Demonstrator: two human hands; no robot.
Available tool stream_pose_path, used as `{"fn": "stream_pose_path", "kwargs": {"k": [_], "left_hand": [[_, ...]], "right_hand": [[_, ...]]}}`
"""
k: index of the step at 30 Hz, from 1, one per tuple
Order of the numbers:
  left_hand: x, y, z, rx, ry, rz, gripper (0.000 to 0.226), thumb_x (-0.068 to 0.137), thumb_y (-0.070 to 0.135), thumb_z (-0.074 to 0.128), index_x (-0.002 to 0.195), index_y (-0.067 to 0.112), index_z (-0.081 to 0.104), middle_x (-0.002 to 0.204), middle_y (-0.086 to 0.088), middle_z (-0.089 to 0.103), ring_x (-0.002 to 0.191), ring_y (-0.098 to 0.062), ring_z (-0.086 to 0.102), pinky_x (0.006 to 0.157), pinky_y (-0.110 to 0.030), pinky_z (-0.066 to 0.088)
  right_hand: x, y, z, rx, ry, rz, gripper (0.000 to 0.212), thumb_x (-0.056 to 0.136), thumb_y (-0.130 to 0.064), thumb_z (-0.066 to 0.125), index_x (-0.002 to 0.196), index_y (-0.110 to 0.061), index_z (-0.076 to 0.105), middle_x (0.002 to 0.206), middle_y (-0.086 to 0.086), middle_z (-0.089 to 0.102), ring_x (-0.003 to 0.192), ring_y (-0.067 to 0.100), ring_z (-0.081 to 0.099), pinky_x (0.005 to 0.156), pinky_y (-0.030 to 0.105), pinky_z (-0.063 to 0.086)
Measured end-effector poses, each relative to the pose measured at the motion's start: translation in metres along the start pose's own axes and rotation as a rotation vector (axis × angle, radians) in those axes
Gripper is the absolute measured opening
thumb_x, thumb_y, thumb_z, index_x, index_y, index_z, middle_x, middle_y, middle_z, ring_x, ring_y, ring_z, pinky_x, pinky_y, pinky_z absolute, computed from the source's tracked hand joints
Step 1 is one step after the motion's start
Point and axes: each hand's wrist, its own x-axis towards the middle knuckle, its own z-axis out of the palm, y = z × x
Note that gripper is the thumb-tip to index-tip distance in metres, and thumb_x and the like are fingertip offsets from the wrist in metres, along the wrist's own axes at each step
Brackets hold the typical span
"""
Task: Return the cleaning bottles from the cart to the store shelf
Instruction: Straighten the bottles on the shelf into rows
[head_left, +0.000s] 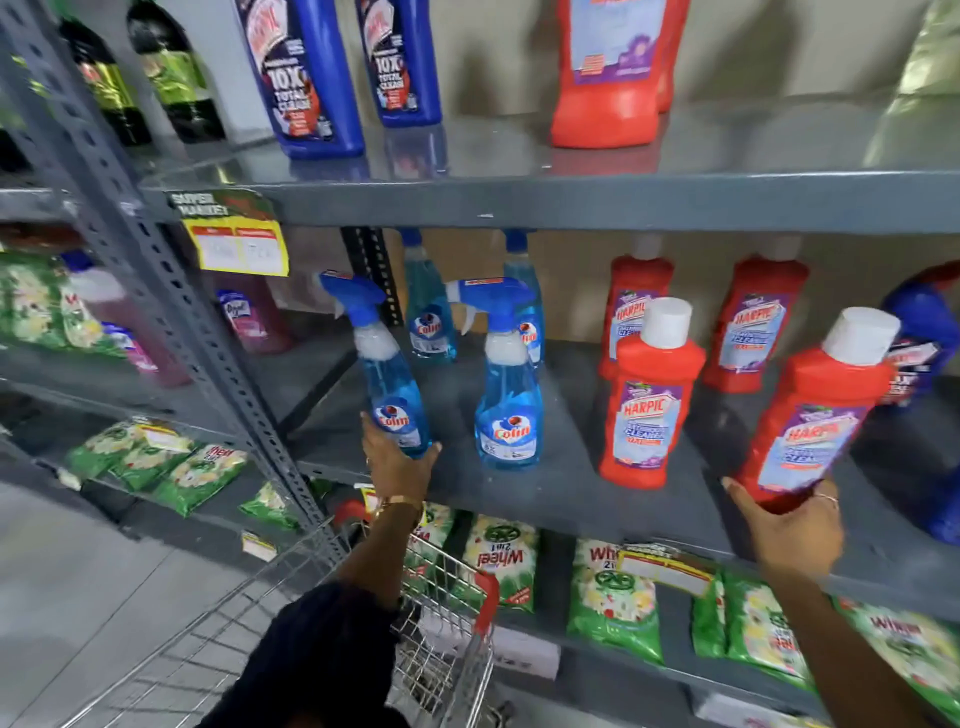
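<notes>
While left fingers (434, 451) clasp the spray bottle's (395, 395) base, right fingers (826, 500) cup the tilted red bottle (810, 415).

"Colin" on blue spray bottles (508, 410); "Harpic" on red bottles (645, 415); "10X Total Clean" on blue bottles (304, 78); "Wheel 2in1" on green packets (501, 561); "Super Market" on shelf tag (228, 234).

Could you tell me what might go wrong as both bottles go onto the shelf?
1. The left hand holds the tilted Colin spray bottle by its base, so it could tip into the standing Colin bottle.
2. The right hand holds the leaning red Harpic bottle near the shelf edge, where it might slip off.
</notes>
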Motion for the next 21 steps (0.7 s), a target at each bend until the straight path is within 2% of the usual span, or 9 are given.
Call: {"fn": "stream_pose_path", "kwargs": {"k": [4,11,14,16,21], "left_hand": [[0.011,-0.004,0.0,0.037,0.045,0.011,0.102,0.06,0.012,0.084,0.141,-0.003,0.024,0.139,-0.023,0.04,0.131,-0.037,0.035,0.108,-0.042,0.033],[0.026,-0.011,-0.008,-0.007,0.073,-0.001,0.102,0.055,0.011,0.086,0.139,0.001,0.029,0.135,-0.023,0.043,0.126,-0.036,0.042,0.104,-0.041,0.039],[0.027,-0.015,-0.009,-0.01,0.068,0.008,0.105,0.055,0.011,0.087,0.14,0.002,0.028,0.136,-0.022,0.044,0.126,-0.036,0.044,0.104,-0.041,0.04],[0.028,-0.016,-0.009,-0.015,0.068,0.008,0.106,0.055,0.011,0.087,0.142,0.002,0.027,0.137,-0.023,0.043,0.127,-0.036,0.043,0.105,-0.041,0.038],[0.029,-0.013,-0.01,-0.047,0.052,-0.007,0.106,0.057,0.007,0.086,0.143,0.002,0.024,0.14,-0.023,0.04,0.129,-0.036,0.041,0.108,-0.038,0.035]], "right_hand": [[-0.006,-0.007,0.0,-0.007,-0.004,0.014,0.079,0.052,-0.051,0.071,0.107,0.001,0.048,0.107,0.032,0.061,0.099,0.048,0.059,0.083,0.052,0.046],[-0.007,-0.009,0.0,0.001,-0.021,-0.003,0.077,0.052,-0.049,0.073,0.108,-0.001,0.049,0.108,0.03,0.063,0.099,0.044,0.061,0.083,0.05,0.047],[-0.005,-0.007,0.001,-0.012,-0.036,0.004,0.073,0.06,-0.04,0.084,0.11,-0.001,0.048,0.111,0.029,0.063,0.101,0.044,0.061,0.085,0.049,0.047],[-0.004,-0.004,0.001,-0.025,-0.037,0.002,0.068,0.063,-0.032,0.085,0.111,0.0,0.048,0.11,0.03,0.063,0.101,0.044,0.061,0.085,0.049,0.047],[-0.001,-0.003,0.0,-0.024,-0.047,-0.008,0.067,0.064,-0.03,0.084,0.111,0.001,0.047,0.111,0.03,0.062,0.101,0.045,0.06,0.086,0.049,0.047]]}}
